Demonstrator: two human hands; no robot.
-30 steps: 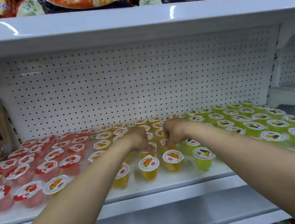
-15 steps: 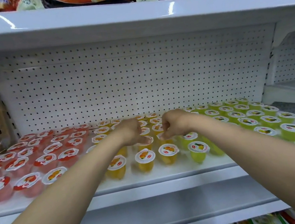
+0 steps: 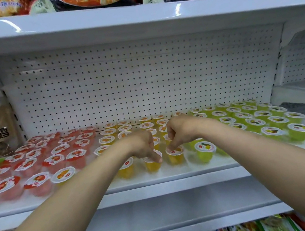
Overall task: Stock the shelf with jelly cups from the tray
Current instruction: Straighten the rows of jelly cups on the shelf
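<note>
White pegboard back panel (image 3: pixel 141 80), glossy shelving.

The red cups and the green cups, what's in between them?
Rows of yellow jelly cups fill the stretch between the red cups and green cups, seen in the head view.

1. Tall open gap above the small plastic jelly cups (image 3: pixel 254 124) below the upper white metal shelf (image 3: pixel 132 24).
2. Cups crowd the white metal shelf deck (image 3: pixel 177 171) wall to wall.
3. White perforated back panel (image 3: pixel 141 80) blocks the rear.

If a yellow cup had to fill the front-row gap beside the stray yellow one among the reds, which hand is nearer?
Probably the left hand: it is nearer that gap.
</note>
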